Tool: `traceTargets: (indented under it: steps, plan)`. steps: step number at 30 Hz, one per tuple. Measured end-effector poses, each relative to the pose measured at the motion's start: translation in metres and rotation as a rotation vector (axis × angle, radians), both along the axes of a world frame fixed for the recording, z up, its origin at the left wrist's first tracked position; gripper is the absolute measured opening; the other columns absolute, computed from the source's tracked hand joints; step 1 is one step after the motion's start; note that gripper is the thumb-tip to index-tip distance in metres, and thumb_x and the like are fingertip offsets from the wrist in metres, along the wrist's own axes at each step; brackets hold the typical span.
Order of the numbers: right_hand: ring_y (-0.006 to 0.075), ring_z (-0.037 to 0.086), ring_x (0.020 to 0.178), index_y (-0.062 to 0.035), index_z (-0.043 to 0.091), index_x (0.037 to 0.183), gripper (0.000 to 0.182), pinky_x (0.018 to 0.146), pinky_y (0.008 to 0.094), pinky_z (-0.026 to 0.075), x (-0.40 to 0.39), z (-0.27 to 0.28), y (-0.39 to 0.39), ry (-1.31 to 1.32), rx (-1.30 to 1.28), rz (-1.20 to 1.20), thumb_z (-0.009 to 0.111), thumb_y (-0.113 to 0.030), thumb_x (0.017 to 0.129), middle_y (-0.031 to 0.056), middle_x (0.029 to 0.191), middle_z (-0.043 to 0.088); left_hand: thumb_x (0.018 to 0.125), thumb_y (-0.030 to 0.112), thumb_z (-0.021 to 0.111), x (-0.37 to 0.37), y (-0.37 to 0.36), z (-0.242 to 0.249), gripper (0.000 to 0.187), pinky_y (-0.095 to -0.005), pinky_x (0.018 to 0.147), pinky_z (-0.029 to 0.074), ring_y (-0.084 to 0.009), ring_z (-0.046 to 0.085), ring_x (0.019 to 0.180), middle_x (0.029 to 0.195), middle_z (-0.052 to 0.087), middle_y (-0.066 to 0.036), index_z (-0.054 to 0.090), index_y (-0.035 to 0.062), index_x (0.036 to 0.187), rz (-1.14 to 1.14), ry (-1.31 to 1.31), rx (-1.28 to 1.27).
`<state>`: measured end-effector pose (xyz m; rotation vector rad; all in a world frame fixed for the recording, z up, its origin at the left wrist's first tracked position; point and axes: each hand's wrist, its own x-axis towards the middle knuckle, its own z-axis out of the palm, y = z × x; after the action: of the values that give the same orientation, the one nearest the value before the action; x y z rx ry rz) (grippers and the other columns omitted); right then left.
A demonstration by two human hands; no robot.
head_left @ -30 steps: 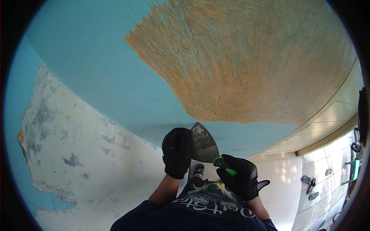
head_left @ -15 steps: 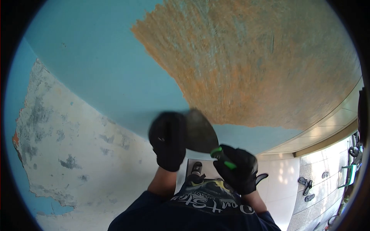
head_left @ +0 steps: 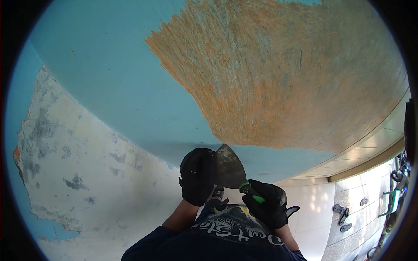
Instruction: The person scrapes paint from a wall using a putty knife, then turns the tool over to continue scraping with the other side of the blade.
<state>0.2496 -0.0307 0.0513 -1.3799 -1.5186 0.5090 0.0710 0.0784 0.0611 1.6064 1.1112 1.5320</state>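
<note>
A wide scraper with a dark, scuffed metal blade and a black and green handle is between my hands, its upper tip close to the lower edge of the stripped patch. My right hand, in a black glove, is closed around the handle. At the blade's left edge is my left hand, also black-gloved and closed against the metal; its fingertips are partly hidden. Above both hands, the blue painted wall carries a large stripped area of rough orange-brown.
To the left, an adjoining wall shows a whitish, grey-blotched bare patch. Pale floor tiles lie below. At the right are dark sandals and a green-framed object on paving.
My hands and the scraper have moved slightly down in view, away from the stripped area. The left hand has shifted a little right. The view has also shifted slightly.
</note>
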Motion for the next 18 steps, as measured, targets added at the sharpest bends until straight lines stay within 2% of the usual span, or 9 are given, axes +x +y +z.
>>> traceTargets:
  steps: [3, 9, 14, 17, 18]
  plan:
    - [0.0301, 0.075, 0.077, -0.0004, 0.071, 0.112, 0.039, 0.066, 0.0355, 0.059, 0.002, -0.006, 0.000, -0.015, 0.040, 0.016, 0.085, -0.013, 0.077, 0.0163, 0.088, 0.075, 0.095, 0.000, 0.062, 0.001, -0.001, 0.003, 0.003, -0.0290, 0.072, 0.049, -0.0122, 0.060, 0.079, 0.087, 0.066, -0.006, 0.065, -0.0016, 0.095, -0.014, -0.040, -0.044]
    - [0.0298, 0.075, 0.077, 0.0019, 0.072, 0.108, 0.036, 0.069, 0.0355, 0.058, 0.000, 0.004, -0.001, 0.036, -0.015, 0.009, 0.083, -0.010, 0.076, 0.0170, 0.087, 0.075, 0.095, 0.000, 0.062, 0.000, -0.002, 0.002, 0.003, -0.0290, 0.074, 0.050, -0.0123, 0.061, 0.081, 0.089, 0.066, -0.006, 0.065, -0.0014, 0.096, -0.046, -0.080, -0.110]
    - [0.0306, 0.074, 0.077, 0.0017, 0.071, 0.108, 0.035, 0.069, 0.0357, 0.058, -0.004, 0.004, 0.006, -0.030, 0.035, 0.009, 0.082, -0.009, 0.077, 0.0162, 0.087, 0.075, 0.097, 0.003, 0.060, -0.002, 0.007, -0.009, 0.006, -0.0292, 0.080, 0.050, -0.0140, 0.061, 0.087, 0.093, 0.067, -0.006, 0.065, -0.0011, 0.097, 0.059, -0.039, -0.021]
    - [0.0313, 0.074, 0.075, 0.0013, 0.071, 0.108, 0.035, 0.067, 0.0365, 0.058, -0.011, 0.022, 0.028, -0.056, 0.111, 0.033, 0.082, -0.010, 0.076, 0.0166, 0.087, 0.075, 0.100, 0.005, 0.058, -0.007, 0.018, 0.007, 0.010, -0.0288, 0.079, 0.048, -0.0126, 0.059, 0.085, 0.092, 0.066, -0.005, 0.065, -0.0012, 0.097, 0.187, -0.142, 0.043]
    - [0.0317, 0.073, 0.074, 0.0010, 0.071, 0.109, 0.036, 0.066, 0.0370, 0.057, -0.014, 0.029, 0.034, -0.065, 0.170, 0.058, 0.083, -0.010, 0.076, 0.0170, 0.087, 0.075, 0.101, 0.009, 0.057, -0.016, 0.024, 0.017, 0.014, -0.0287, 0.077, 0.047, -0.0108, 0.057, 0.084, 0.091, 0.065, -0.003, 0.065, -0.0009, 0.097, 0.168, -0.114, 0.100]
